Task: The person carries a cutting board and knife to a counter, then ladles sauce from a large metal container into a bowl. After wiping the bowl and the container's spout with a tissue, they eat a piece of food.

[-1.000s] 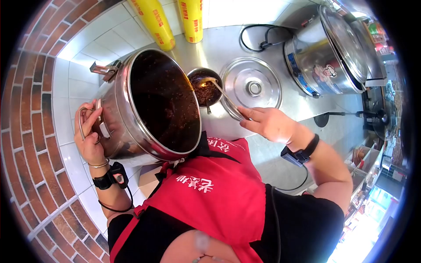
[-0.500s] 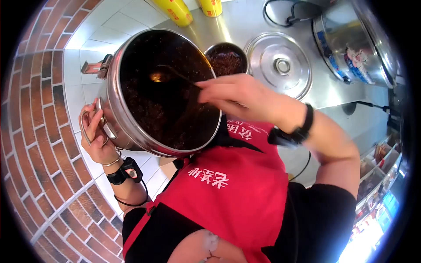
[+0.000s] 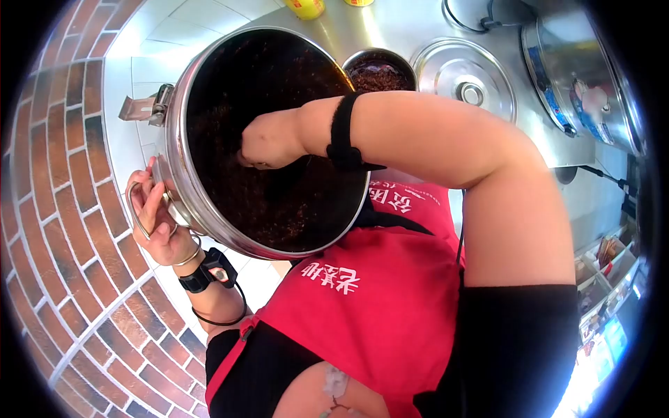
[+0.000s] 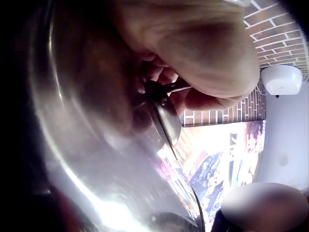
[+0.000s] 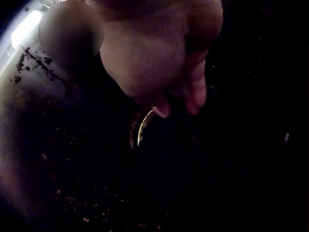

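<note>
A large steel pot, tilted with its mouth toward the person, holds a dark, oily, reddish-brown mixture. My left hand grips the wire handle on its side; in the left wrist view the fingers curl round that handle. Deep in the pot's mouth is my right hand, fingers curled and pointing down. A thin bright curved edge of a ladle shows below those fingers in the right wrist view; the rest is hidden in the dark. Just beyond the pot's rim sits a small metal bowl with dark red contents.
A round steel lid lies on the metal counter beside the bowl. Farther right stands another big steel pot, with a black cable nearby. Yellow rolls stand at the back, and a brick wall runs along the left.
My right hand has brought the ladle from over the small bowl into the large pot and reached deeper inside. The left hand keeps its grip; the head view has shifted.
</note>
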Available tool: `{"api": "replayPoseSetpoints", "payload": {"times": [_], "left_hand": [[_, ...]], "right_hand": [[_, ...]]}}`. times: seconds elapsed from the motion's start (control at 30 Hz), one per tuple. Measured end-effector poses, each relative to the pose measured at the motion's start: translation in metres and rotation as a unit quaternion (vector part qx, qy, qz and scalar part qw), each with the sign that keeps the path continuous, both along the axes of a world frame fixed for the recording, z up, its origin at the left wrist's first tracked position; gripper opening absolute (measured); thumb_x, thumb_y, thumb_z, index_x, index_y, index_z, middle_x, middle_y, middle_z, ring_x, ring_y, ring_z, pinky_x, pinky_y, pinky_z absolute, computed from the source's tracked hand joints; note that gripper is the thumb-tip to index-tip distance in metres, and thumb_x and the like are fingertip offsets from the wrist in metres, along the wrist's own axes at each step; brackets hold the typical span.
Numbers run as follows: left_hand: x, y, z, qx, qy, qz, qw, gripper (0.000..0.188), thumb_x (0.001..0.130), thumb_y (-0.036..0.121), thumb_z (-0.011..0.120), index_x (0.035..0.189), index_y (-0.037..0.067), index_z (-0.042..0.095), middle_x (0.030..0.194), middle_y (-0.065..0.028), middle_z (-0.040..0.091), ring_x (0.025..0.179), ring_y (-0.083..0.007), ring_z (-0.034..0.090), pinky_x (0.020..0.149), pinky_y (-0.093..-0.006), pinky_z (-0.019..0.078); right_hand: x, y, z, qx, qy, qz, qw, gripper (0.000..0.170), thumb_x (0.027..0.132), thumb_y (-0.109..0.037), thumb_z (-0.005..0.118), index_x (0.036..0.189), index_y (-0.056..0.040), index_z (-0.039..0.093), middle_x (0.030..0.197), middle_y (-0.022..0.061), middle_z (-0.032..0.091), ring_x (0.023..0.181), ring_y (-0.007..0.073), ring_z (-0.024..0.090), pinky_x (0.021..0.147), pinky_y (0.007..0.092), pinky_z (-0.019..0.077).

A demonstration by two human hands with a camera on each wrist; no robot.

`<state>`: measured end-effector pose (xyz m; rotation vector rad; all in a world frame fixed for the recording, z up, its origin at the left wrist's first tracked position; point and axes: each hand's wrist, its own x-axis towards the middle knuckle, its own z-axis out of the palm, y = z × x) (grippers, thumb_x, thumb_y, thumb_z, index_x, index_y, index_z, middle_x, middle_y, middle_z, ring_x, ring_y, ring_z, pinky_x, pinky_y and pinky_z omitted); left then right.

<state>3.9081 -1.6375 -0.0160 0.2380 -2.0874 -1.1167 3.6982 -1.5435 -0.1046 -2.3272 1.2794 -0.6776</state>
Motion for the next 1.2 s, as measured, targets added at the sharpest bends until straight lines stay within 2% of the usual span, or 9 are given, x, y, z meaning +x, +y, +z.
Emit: {"api": "replayPoseSetpoints", "payload": {"times": [0.07, 0.13, 0.33, 0.5, 0.63, 0.7, 0.93, 1.1, 1.2], "left_hand": [[0.005, -0.002, -0.002, -0.004, 0.004, 0.000, 1.000, 0.047, 0.074, 0.022, 0.042, 0.105, -0.007, 0.062, 0.124, -0.0237, 0.041, 0.117, -0.0449, 0.044, 0.094, -0.0461, 0.0428], [0.009, -0.003, -0.003, 0.016, 0.001, -0.020, 1.000, 0.053, 0.075, 0.026, 0.039, 0.110, -0.006, 0.060, 0.128, -0.0212, 0.038, 0.121, -0.0429, 0.042, 0.104, -0.0512, 0.0310], [0.012, -0.006, -0.001, -0.012, 0.002, -0.027, 1.000, 0.051, 0.075, 0.025, 0.038, 0.110, -0.005, 0.061, 0.127, -0.0228, 0.039, 0.120, -0.0442, 0.042, 0.103, -0.0525, 0.0303], [0.009, -0.006, -0.001, -0.034, 0.006, -0.023, 0.999, 0.051, 0.076, 0.025, 0.038, 0.108, -0.007, 0.061, 0.124, -0.0259, 0.041, 0.118, -0.0469, 0.043, 0.102, -0.0539, 0.0304], [0.009, -0.003, 0.001, -0.029, 0.007, -0.019, 0.999, 0.048, 0.074, 0.024, 0.040, 0.107, -0.004, 0.063, 0.124, -0.0239, 0.041, 0.117, -0.0456, 0.044, 0.102, -0.0538, 0.0301], [0.009, -0.001, 0.002, -0.017, 0.009, -0.014, 1.000, 0.046, 0.073, 0.024, 0.043, 0.105, -0.001, 0.065, 0.124, -0.0217, 0.041, 0.117, -0.0445, 0.045, 0.102, -0.0543, 0.0289], [0.013, -0.006, 0.000, -0.030, 0.010, -0.020, 0.999, 0.048, 0.074, 0.023, 0.040, 0.106, -0.005, 0.062, 0.125, -0.0239, 0.040, 0.117, -0.0462, 0.043, 0.102, -0.0545, 0.0292], [0.011, -0.003, 0.002, -0.033, 0.007, -0.016, 0.999, 0.046, 0.073, 0.024, 0.042, 0.106, -0.002, 0.063, 0.125, -0.0233, 0.040, 0.116, -0.0461, 0.043, 0.101, -0.0550, 0.0291], [0.011, -0.001, 0.003, -0.017, 0.016, -0.014, 1.000, 0.046, 0.074, 0.024, 0.043, 0.105, -0.003, 0.063, 0.124, -0.0231, 0.041, 0.116, -0.0452, 0.043, 0.101, -0.0542, 0.0294]], "right_hand": [[0.006, 0.000, 0.001, 0.044, -0.032, -0.023, 0.998, 0.018, 0.080, -0.014, 0.051, 0.086, -0.0060, 0.065, 0.083, 0.0138, 0.064, 0.079, 0.0333, 0.060, 0.069, 0.0412, 0.0480], [0.009, -0.002, 0.000, 0.087, -0.064, -0.047, 0.993, 0.019, 0.080, -0.013, 0.051, 0.089, -0.0068, 0.067, 0.085, 0.0120, 0.065, 0.080, 0.0318, 0.060, 0.071, 0.0397, 0.0481], [0.018, -0.003, -0.018, 0.079, -0.284, -0.110, 0.949, 0.015, 0.077, -0.012, 0.052, 0.082, -0.0072, 0.065, 0.073, 0.0114, 0.063, 0.068, 0.0291, 0.060, 0.067, 0.0365, 0.0485], [0.020, -0.008, -0.011, 0.243, -0.361, -0.130, 0.891, 0.021, 0.082, -0.013, 0.048, 0.087, -0.0049, 0.067, 0.080, 0.0087, 0.067, 0.075, 0.0178, 0.065, 0.072, 0.0308, 0.0510], [0.023, -0.014, -0.020, 0.142, -0.341, -0.083, 0.926, 0.021, 0.084, -0.012, 0.048, 0.087, -0.0028, 0.066, 0.080, 0.0088, 0.067, 0.076, 0.0151, 0.065, 0.071, 0.0286, 0.0524], [0.022, -0.004, -0.006, 0.296, -0.451, -0.139, 0.830, 0.019, 0.085, -0.011, 0.049, 0.087, -0.0013, 0.065, 0.080, 0.0094, 0.066, 0.075, 0.0149, 0.066, 0.069, 0.0268, 0.0534], [0.022, 0.007, 0.010, 0.306, -0.488, -0.130, 0.807, 0.017, 0.087, -0.008, 0.048, 0.088, 0.0010, 0.062, 0.087, 0.0075, 0.063, 0.081, 0.0154, 0.065, 0.071, 0.0258, 0.0535], [0.025, 0.017, 0.009, 0.339, -0.590, -0.140, 0.720, 0.016, 0.088, -0.008, 0.048, 0.090, 0.0013, 0.061, 0.089, 0.0072, 0.062, 0.084, 0.0175, 0.065, 0.072, 0.0262, 0.0535], [0.025, 0.026, 0.014, 0.334, -0.609, -0.158, 0.702, 0.016, 0.088, -0.009, 0.048, 0.091, 0.0010, 0.061, 0.091, 0.0073, 0.062, 0.085, 0.0177, 0.065, 0.072, 0.0257, 0.0535]]}}
